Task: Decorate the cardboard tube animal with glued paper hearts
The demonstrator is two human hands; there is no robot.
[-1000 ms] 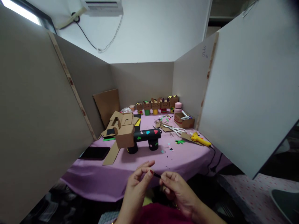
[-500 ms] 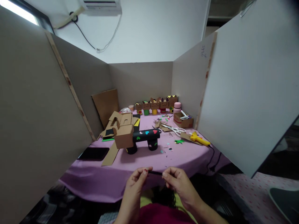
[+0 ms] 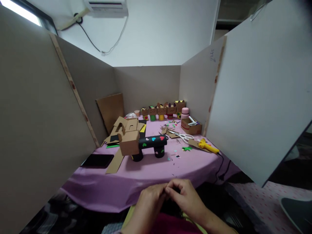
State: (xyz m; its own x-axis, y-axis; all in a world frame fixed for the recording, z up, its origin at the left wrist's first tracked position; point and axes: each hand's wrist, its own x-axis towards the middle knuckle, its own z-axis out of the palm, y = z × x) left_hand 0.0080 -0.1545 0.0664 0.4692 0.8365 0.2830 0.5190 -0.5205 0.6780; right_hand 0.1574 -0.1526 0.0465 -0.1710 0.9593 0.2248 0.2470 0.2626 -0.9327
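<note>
Touching two hands (image 3: 152, 199) (image 3: 186, 198), one cardboard dog (image 3: 142, 145), five figures (image 3: 161, 111)

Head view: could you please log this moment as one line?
left hand | right hand | fingertips pinched together, anything held hidden | cardboard figure beyond on purple table

Beyond the left hand (image 3: 151, 199), a cardboard-headed dog figure (image 3: 143, 144) stood on the purple-clothed counter (image 3: 117, 185). Farther past the right hand (image 3: 188, 199) lay white scissors (image 3: 184, 136) and a yellow glue gun (image 3: 207, 146). A black tablet (image 3: 97, 160) lay far left.
</note>
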